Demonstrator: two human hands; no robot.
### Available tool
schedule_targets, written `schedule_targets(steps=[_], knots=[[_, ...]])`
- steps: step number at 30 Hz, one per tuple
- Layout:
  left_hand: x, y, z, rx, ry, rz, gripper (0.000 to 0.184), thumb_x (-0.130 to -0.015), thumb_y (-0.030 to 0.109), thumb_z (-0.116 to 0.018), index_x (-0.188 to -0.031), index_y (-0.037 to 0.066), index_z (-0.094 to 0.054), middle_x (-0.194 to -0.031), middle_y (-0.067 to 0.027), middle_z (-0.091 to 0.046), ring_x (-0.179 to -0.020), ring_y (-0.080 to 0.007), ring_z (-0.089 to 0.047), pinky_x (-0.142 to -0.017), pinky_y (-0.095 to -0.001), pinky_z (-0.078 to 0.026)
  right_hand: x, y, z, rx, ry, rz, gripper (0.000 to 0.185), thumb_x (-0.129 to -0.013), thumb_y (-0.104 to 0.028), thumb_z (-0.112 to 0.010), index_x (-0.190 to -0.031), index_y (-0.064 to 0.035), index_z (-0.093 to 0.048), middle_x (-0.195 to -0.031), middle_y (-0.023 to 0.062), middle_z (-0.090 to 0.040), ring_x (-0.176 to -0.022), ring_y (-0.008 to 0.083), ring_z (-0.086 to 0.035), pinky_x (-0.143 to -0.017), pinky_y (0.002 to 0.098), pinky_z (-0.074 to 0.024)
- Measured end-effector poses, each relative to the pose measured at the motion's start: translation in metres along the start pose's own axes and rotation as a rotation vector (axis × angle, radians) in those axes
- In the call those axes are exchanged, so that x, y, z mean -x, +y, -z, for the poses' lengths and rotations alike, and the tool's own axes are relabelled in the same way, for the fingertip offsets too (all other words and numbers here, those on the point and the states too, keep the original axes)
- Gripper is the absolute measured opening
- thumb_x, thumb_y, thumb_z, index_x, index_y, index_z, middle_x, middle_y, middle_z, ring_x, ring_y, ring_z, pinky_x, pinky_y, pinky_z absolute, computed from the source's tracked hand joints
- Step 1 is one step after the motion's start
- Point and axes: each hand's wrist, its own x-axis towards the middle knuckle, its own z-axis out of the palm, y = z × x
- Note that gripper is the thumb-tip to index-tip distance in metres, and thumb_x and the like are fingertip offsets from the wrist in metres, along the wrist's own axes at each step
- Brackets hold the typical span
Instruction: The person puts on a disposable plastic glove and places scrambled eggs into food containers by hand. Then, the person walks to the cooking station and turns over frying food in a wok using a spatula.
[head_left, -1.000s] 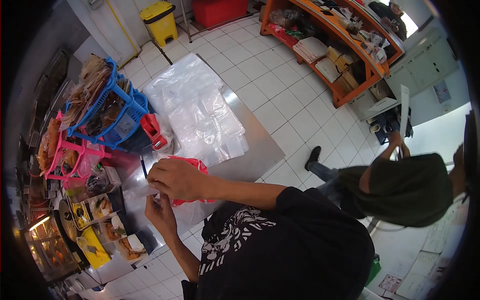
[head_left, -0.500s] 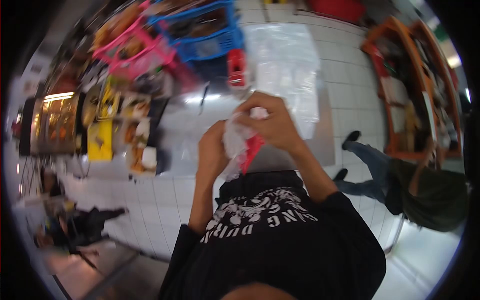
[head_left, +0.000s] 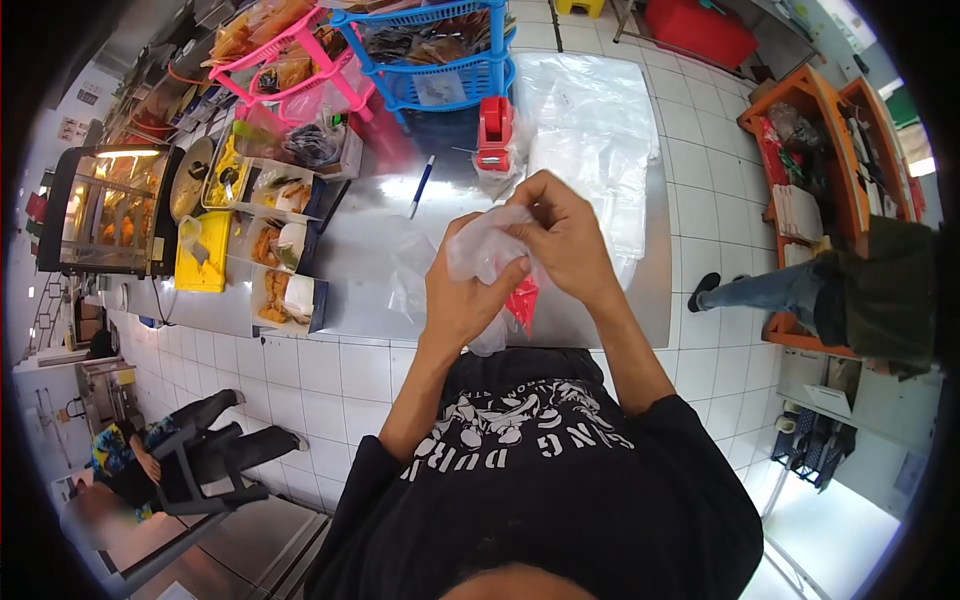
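Note:
A thin, whitish see-through plastic bag (head_left: 483, 243) is bunched up in front of my body, above the metal table's near edge. My left hand (head_left: 462, 305) is closed around its lower part, thumb pointing right. With bent fingers my right hand (head_left: 567, 238) pinches the bag at its upper right. Something bright red (head_left: 522, 302), perhaps a small packet, hangs below the fingers against the plastic; its kind is unclear. Beyond the hands stands a red tape dispenser (head_left: 494, 140). A blue pen (head_left: 422, 186) lies to the left of it.
A stack of plastic bags (head_left: 590, 130) covers the table's right side. Blue basket rack (head_left: 440, 90) and pink basket rack (head_left: 300, 65) stand at the back. Food boxes (head_left: 318, 300) sit left, near a yellow tray (head_left: 202, 262). Other people stand at lower left and right.
The bag's upper part has spread wider between my hands. My left hand has shifted right and its thumb now shows. The person on the right has moved up in view.

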Motion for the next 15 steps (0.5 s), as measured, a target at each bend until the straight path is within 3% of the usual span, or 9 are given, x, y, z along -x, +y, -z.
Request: schedule_targets(steps=[2, 5, 7, 8, 11, 13, 15], knots=[[0.002, -0.002, -0.006, -0.007, 0.031, -0.051, 0.031, -0.079, 0.013, -0.062, -0.108, 0.004, -0.061, -0.106, -0.014, -0.061, -0.093, -0.0295, -0.06, -0.079, -0.0342, -0.047, 0.002, -0.001, -0.001, 0.188, -0.112, 0.005, 0.023, -0.076, -0.011, -0.074, -0.082, -0.001, -0.054, -0.069, -0.0032, -0.053, -0.065, 0.0043, -0.049, -0.057, 0.0207, -0.0407], [0.007, -0.008, -0.008, -0.126, -0.054, 0.017, 0.028, -0.078, 0.013, -0.06, -0.105, 0.006, -0.062, -0.102, -0.0141, -0.062, -0.086, -0.0302, -0.061, -0.073, -0.0352, -0.048, 0.0, -0.003, 0.002, 0.171, -0.078, 0.031, 0.026, -0.073, -0.015, -0.077, -0.078, -0.0023, -0.055, -0.065, -0.004, -0.051, -0.06, 0.0036, -0.045, -0.053, 0.0201, -0.0366], [0.005, -0.016, -0.006, -0.048, -0.113, 0.078, 0.025, -0.083, 0.013, -0.061, -0.106, 0.002, -0.061, -0.094, -0.0105, -0.064, -0.077, -0.0172, -0.058, -0.066, -0.0328, -0.046, 0.0, -0.018, 0.009, 0.213, -0.062, 0.007, 0.026, -0.071, -0.017, -0.079, -0.075, -0.0033, -0.057, -0.062, -0.0047, -0.049, -0.056, 0.0032, -0.04, -0.05, 0.0203, -0.0335], [0.006, -0.016, -0.005, -0.048, -0.11, 0.079, 0.025, -0.083, 0.013, -0.061, -0.106, 0.002, -0.061, -0.094, -0.0105, -0.064, -0.077, -0.0172, -0.058, -0.066, -0.0328, -0.046, -0.002, -0.017, 0.013, 0.213, -0.065, 0.007, 0.026, -0.071, -0.017, -0.079, -0.075, -0.0033, -0.057, -0.062, -0.0047, -0.049, -0.056, 0.0032, -0.04, -0.05, 0.0203, -0.0335], [0.007, -0.016, -0.002, -0.054, -0.086, 0.13, 0.018, -0.082, 0.01, -0.059, -0.097, 0.0, -0.062, -0.083, -0.0102, -0.064, -0.068, -0.0178, -0.058, -0.061, -0.0335, -0.046, -0.011, -0.015, 0.022, 0.266, -0.036, 0.005, 0.018, -0.077, -0.015, -0.075, -0.078, -0.0019, -0.063, -0.067, -0.0033, -0.056, -0.056, 0.0016, -0.042, -0.05, 0.0192, -0.0341], [0.004, -0.012, 0.0, -0.103, -0.182, 0.165, 0.023, -0.076, 0.014, -0.061, -0.096, 0.004, -0.063, -0.086, -0.0151, -0.061, -0.074, -0.031, -0.059, -0.066, -0.0385, -0.048, -0.013, -0.018, 0.022, 0.249, -0.023, 0.04, 0.017, -0.079, -0.015, -0.073, -0.08, -0.0015, -0.064, -0.07, -0.0024, -0.058, -0.057, 0.0018, -0.044, -0.051, 0.0186, -0.035], [0.004, -0.007, 0.004, -0.141, -0.216, 0.149, 0.023, -0.075, 0.012, -0.062, -0.096, 0.004, -0.063, -0.086, -0.0145, -0.061, -0.076, -0.0312, -0.059, -0.068, -0.0384, -0.048, -0.014, -0.023, 0.026, 0.273, 0.019, 0.064, 0.015, -0.083, -0.015, -0.069, -0.085, -0.001, -0.064, -0.075, -0.0002, -0.061, -0.062, 0.0034, -0.049, -0.055, 0.0189, -0.0394]])
